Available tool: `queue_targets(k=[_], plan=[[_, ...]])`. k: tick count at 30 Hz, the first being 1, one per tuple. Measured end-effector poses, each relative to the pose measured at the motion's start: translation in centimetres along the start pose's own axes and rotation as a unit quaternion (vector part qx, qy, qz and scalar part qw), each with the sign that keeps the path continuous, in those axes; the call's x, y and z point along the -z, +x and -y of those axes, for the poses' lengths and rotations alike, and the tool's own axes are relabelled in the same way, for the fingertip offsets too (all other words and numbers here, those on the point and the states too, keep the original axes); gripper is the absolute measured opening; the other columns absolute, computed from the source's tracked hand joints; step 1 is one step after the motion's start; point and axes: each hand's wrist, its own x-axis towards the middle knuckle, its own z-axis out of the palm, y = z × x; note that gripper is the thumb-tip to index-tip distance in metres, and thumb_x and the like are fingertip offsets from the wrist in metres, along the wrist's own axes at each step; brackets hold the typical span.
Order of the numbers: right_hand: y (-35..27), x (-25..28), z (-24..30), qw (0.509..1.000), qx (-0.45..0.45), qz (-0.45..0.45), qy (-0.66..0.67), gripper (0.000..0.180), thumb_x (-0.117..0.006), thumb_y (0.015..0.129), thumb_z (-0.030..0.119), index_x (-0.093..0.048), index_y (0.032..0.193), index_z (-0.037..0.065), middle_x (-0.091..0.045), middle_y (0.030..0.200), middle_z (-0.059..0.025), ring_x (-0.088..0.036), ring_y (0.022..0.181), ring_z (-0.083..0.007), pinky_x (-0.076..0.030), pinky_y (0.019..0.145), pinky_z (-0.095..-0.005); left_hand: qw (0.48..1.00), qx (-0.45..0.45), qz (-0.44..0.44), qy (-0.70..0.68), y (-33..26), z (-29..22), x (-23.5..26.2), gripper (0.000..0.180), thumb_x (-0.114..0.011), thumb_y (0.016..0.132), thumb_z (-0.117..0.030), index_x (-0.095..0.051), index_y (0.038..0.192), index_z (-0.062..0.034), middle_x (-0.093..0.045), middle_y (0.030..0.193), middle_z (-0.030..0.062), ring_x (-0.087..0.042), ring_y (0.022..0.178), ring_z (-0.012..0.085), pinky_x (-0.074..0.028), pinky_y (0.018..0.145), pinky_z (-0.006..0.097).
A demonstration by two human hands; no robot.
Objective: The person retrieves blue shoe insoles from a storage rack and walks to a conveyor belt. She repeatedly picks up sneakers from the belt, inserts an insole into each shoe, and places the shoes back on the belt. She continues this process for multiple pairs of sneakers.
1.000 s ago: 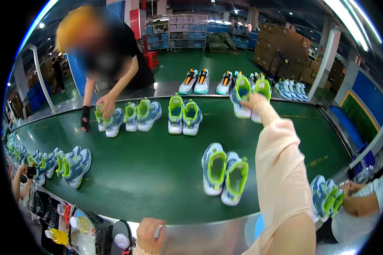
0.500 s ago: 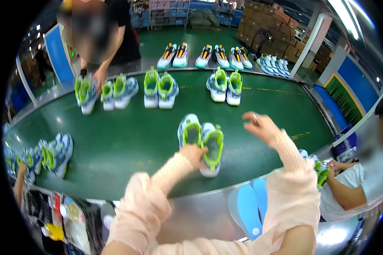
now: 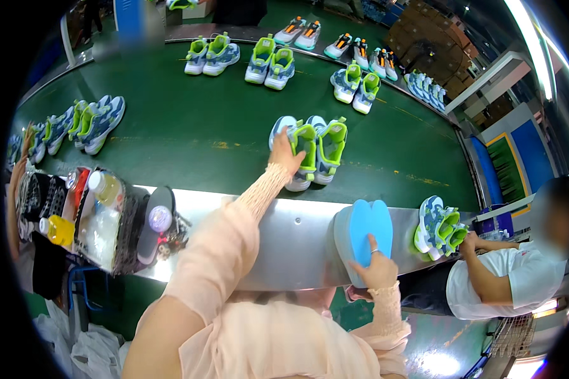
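Note:
A pair of blue-grey and white sneakers with lime-green linings stands on the green belt in front of me. My left hand (image 3: 286, 156) is closed on the side of the left sneaker (image 3: 306, 148), its thumb by the opening. The right sneaker (image 3: 330, 151) stands close beside it. On the metal ledge lies a stack of light-blue insoles (image 3: 360, 221). My right hand (image 3: 378, 268) rests on the stack's near end, thumb and one ringed finger spread apart on the top; its other fingers are partly hidden.
More lime-lined sneakers (image 3: 269, 63) stand along the belt's far side and at left (image 3: 98, 123). Orange-laced sneakers (image 3: 308, 35) line the far ledge. A basket with bottles (image 3: 107, 189) sits left. At right, a co-worker (image 3: 487, 271) handles sneakers (image 3: 431, 224).
My right hand has come down from above the belt onto the blue insoles. My left hand has shifted to the left sneaker's outer side. The view has tilted down and turned.

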Motion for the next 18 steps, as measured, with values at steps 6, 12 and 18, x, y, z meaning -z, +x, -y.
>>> queue_targets(k=[6, 12, 18], plan=[[2.2, 7.2, 0.8, 0.985, 0.121, -0.111, 0.060, 0.045, -0.058, 0.077, 0.041, -0.058, 0.114, 0.014, -0.061, 0.089, -0.0160, -0.060, 0.079, -0.0341, -0.048, 0.068, -0.0420, 0.989, 0.102, 0.055, 0.092, 4.8, 0.8, 1.7, 0.048, -0.044, 0.086, -0.046, -0.066, 0.087, -0.0024, -0.063, 0.089, 0.0212, -0.060, 0.087, 0.0382, -0.047, 0.078, 0.046], [12.2, 13.1, 10.5, 0.974, 0.205, 0.070, -0.073, 0.034, -0.063, 0.076, 0.037, -0.067, 0.098, 0.012, -0.066, 0.090, -0.0127, -0.063, 0.086, -0.0276, -0.050, 0.077, -0.0366, 0.973, 0.050, 0.168, 0.152, 5.1, 0.2, 2.5, 0.038, -0.057, 0.080, -0.037, -0.064, 0.098, -0.0038, -0.065, 0.089, 0.0176, -0.063, 0.083, 0.0305, -0.048, 0.074, 0.040], [20.0, 4.4, 17.2, 0.948, 0.282, -0.028, -0.143, 0.017, -0.056, 0.072, 0.016, -0.067, 0.081, 0.008, -0.066, 0.081, -0.0125, -0.065, 0.076, -0.0267, -0.052, 0.065, -0.0384, 0.969, 0.011, 0.247, 0.012, 5.3, 3.8, 1.9, 0.036, -0.055, 0.082, -0.028, -0.059, 0.105, -0.0003, -0.063, 0.096, 0.0201, -0.060, 0.091, 0.0332, -0.046, 0.077, 0.039]])
